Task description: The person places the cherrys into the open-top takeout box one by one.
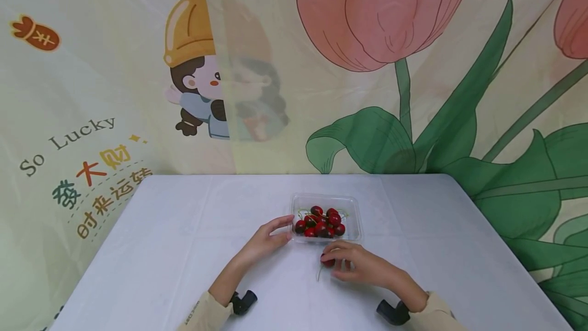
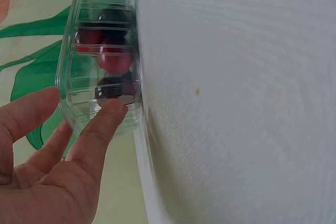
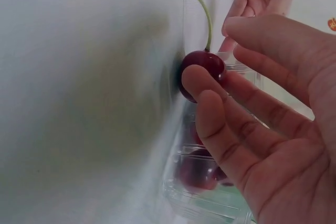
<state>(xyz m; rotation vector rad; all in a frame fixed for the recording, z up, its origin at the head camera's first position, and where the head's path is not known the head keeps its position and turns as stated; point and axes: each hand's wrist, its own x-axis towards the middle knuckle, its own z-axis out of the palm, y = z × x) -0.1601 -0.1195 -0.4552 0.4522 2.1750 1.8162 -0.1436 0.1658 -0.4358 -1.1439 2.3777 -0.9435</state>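
A clear plastic box (image 1: 352, 221) holding several dark red cherries (image 1: 334, 218) sits on the white-covered table. My left hand (image 1: 263, 240) is at the box's left end, fingers spread. In the left wrist view, one fingertip (image 2: 113, 107) meets the clear wall near the base. In front of the box, a single cherry (image 3: 203, 62) with a green stem (image 3: 209, 22) lies at the tablecloth. My right hand (image 1: 363, 265) is over this cherry, its loosely bent fingers beside it and the thumb apart from it. Part of the cherry is hidden behind the fingers.
The white tablecloth (image 1: 206, 223) spreads around the box, its back edge close to a printed curtain (image 1: 262, 157) with tulips and a cartoon figure. Black wrist cameras (image 1: 393, 312) sit on both forearms, near the table surface.
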